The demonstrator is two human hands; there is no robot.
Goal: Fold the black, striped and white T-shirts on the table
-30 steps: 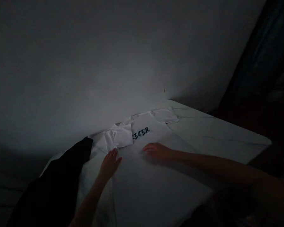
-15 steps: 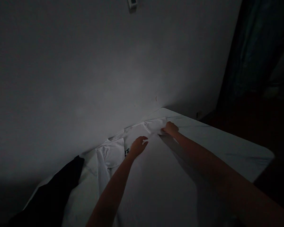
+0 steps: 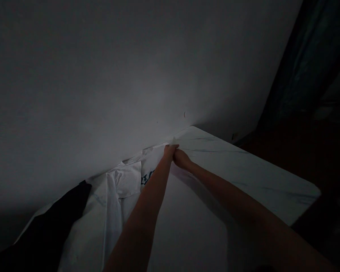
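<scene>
A white T-shirt (image 3: 187, 219) with dark lettering on its front lies spread on the table, its collar towards the wall. Its left short sleeve (image 3: 129, 179) is folded inward over the body. At the far right shoulder of the shirt, my left hand (image 3: 170, 152) has its fingers closed on the cloth. Right beside it, touching or nearly so, my right hand (image 3: 182, 158) is closed round the sleeve-side fabric. The pinched cloth is mostly hidden by the hands. My left forearm covers part of the lettering.
The white marbled table (image 3: 243, 170) stands against a grey wall (image 3: 116, 75). A black cloth (image 3: 53, 223) lies on its left end. A dark curtain-like shape (image 3: 308, 56) hangs at the right. The room is dim.
My left hand has moved away from me and right, up to the shoulder. My right hand has shifted left, bringing the right sleeve's cloth inward. The view has shifted slightly.
</scene>
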